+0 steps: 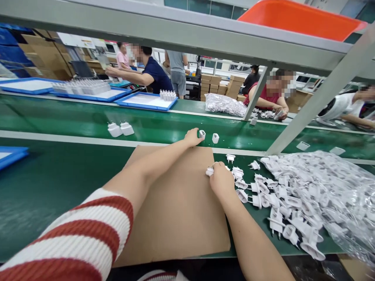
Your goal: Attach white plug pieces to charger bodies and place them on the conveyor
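My left hand (192, 137) reaches forward over a brown cardboard sheet (175, 210) to the green belt (164, 128), fingers closed on a small white plug part (202, 134) standing there. A second like part (215, 137) stands just right of it. My right hand (220, 178) rests at the cardboard's right edge, fingers pinched on a white plug piece (209, 171). Right of that hand lies a heap of several white plug pieces (272, 199), spilling from a clear plastic bag (331, 187).
Two white chargers (120, 129) lie on the belt at left. Blue trays (146, 100) with white parts stand across the belt, where other people work. A grey frame post (310, 105) slants at right, with an orange bin (295, 17) on top. Another blue tray (11, 155) is at the left edge.
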`<state>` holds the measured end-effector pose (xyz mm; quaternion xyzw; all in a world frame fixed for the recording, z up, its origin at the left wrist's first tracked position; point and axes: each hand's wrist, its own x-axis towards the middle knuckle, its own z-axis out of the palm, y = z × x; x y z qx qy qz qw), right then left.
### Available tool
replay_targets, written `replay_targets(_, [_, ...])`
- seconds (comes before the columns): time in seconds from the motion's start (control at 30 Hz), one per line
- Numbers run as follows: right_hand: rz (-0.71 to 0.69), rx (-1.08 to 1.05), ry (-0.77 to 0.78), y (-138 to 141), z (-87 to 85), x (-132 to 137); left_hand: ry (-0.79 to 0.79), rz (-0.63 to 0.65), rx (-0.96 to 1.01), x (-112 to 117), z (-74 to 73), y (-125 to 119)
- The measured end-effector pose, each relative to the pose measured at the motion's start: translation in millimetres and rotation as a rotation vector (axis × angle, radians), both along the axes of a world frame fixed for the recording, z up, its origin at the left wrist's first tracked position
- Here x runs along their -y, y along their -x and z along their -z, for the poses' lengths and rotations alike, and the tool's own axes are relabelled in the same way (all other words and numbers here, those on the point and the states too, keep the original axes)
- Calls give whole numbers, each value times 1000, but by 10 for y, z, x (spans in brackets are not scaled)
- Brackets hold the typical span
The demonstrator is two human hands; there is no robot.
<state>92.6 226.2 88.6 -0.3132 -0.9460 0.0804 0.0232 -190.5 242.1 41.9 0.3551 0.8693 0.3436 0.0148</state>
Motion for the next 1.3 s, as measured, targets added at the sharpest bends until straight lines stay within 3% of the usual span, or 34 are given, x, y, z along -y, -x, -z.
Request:
replay_targets(0.17, [2, -204, 75, 15, 51, -16, 2, -168, 80, -254, 52, 72])
replay_targets(0.27, [7, -542, 416, 58, 113, -62, -18, -153, 100, -196, 10, 38])
replay_targets(0.37, [81, -765, 1001, 121, 158, -123, -68, -79, 82, 59, -49, -78])
replay_targets(0.43, [131, -804, 1303, 152, 173, -158, -95, -14, 68, 335, -68, -196])
replay_targets(0.5, [158, -816, 1471, 165, 181, -181, -117, 51, 69, 672, -59, -348])
replay_targets(0.57, [166, -811, 1545, 167, 189, -185, -148, 130, 112, 1031, -27, -537])
replay_targets(0.67, [131, -795, 1535, 166, 210, -163, -219, 288, 212, 1499, 32, -886])
replay_targets(0.8, [-9, -826, 1319, 171, 249, -88, -241, 486, 303, 1840, 111, -1309])
replay_targets(0.87, [-62, -852, 1213, 174, 260, -33, -267, 508, 335, 1899, 169, -1424])
replay_targets(0.93, [-95, -866, 1154, 178, 261, 25, -321, 444, 338, 1916, 232, -1467])
replay_targets(1.03, [-133, -867, 1066, 186, 256, 94, -352, 377, 329, 1913, 289, -1455])
replay_targets(1.13, [-199, -845, 927, 179, 256, 115, -351, 409, 341, 1911, 291, -1428])
replay_targets(1.3, [-480, -762, 548, 149, 268, 123, -359, 437, 359, 1908, 285, -1406])
